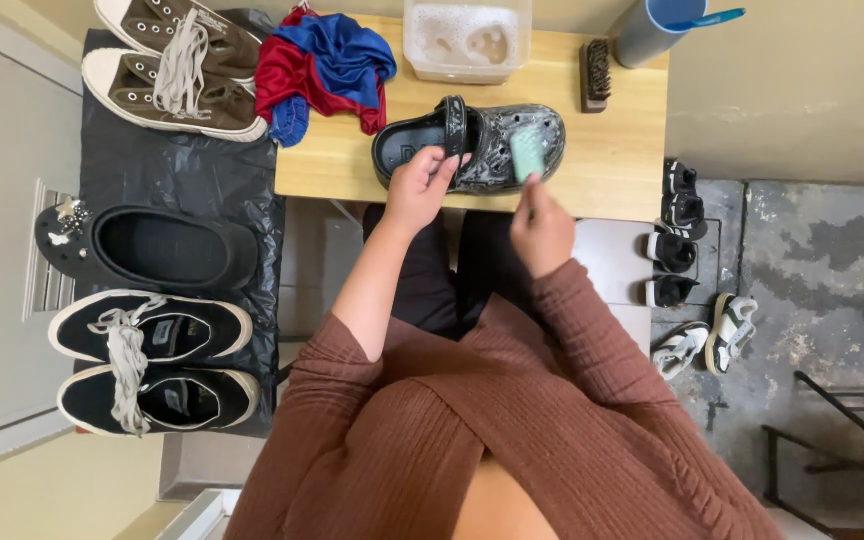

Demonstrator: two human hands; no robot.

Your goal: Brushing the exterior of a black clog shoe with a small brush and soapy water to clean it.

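Upper centre of frame, on pale wooden worktop point(612, 150): glossy black foam clog point(472, 140) | left hand point(418, 187) clamped on clog's heel | right hand point(540, 228) closed around mint-green brush point(527, 153), bristles on clog's toe | hands apart

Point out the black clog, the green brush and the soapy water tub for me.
black clog point(487, 135): head view, on its wet upper.
green brush point(527, 153): head view, on its head.
soapy water tub point(467, 68): head view, on its front wall.
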